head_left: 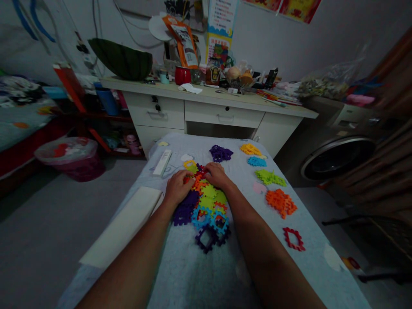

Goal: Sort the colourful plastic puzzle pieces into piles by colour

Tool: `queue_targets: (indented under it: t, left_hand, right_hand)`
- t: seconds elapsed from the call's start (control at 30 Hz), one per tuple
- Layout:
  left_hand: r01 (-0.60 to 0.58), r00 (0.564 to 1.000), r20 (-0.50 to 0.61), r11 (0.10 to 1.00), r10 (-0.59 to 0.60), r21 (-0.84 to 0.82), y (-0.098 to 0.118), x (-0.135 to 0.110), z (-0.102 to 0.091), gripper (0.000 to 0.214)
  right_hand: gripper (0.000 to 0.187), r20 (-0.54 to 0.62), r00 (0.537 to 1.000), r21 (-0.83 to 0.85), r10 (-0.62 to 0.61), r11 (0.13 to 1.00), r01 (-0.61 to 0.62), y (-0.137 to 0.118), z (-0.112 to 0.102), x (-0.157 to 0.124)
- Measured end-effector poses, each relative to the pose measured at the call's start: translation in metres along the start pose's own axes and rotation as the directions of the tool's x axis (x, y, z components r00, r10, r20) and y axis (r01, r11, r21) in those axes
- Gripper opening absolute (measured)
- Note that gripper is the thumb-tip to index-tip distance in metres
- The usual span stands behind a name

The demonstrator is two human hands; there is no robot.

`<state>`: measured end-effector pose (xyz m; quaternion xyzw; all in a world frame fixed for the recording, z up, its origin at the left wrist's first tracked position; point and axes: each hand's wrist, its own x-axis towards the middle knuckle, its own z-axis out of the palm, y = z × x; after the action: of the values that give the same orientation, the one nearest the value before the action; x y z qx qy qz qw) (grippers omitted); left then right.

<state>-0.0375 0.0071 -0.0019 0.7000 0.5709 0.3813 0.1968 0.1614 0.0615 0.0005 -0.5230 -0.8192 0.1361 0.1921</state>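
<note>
An assembly of interlocking plastic building pieces (208,196) lies on the cloth-covered table, with green, orange, blue, purple and red parts joined together. My left hand (178,186) is closed on its far left side, thumb and fingers at the orange and red pieces. Across from it, my right hand (217,175) has its fingers curled over the red pieces at the far end. Some fingertips are hidden. Purple pieces (186,209) sit beside my left wrist. At the near end, an open dark purple square (206,238) is attached to blue frames.
Loose pieces lie in colour piles: purple (220,153), yellow (250,149), blue (256,161), green (270,177), orange (281,202). A red square frame (293,239) is near the right edge. White boards (128,227) lie left. A cluttered desk (206,92) stands behind.
</note>
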Motion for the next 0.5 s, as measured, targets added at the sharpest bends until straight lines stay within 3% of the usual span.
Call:
queue_targets:
  t: [0.1, 0.33, 0.5]
  left_hand:
    - [-0.005, 1.0, -0.002, 1.0, 0.005, 0.018, -0.001, 0.0, 0.0, 0.027]
    - [-0.005, 1.0, 0.007, 1.0, 0.005, 0.015, 0.0, 0.001, 0.0, 0.028]
    - [0.013, 1.0, 0.014, 1.0, -0.013, 0.016, 0.003, 0.001, -0.001, 0.028]
  right_hand:
    - [0.015, -0.037, 0.999, -0.012, 0.035, 0.999, -0.035, 0.003, -0.004, -0.002]
    - [0.013, -0.083, 0.995, 0.083, 0.061, 0.995, -0.054, 0.004, -0.015, -0.003]
    - [0.021, -0.175, 0.964, 0.146, 0.2, 0.974, -0.176, 0.0, -0.023, -0.007]
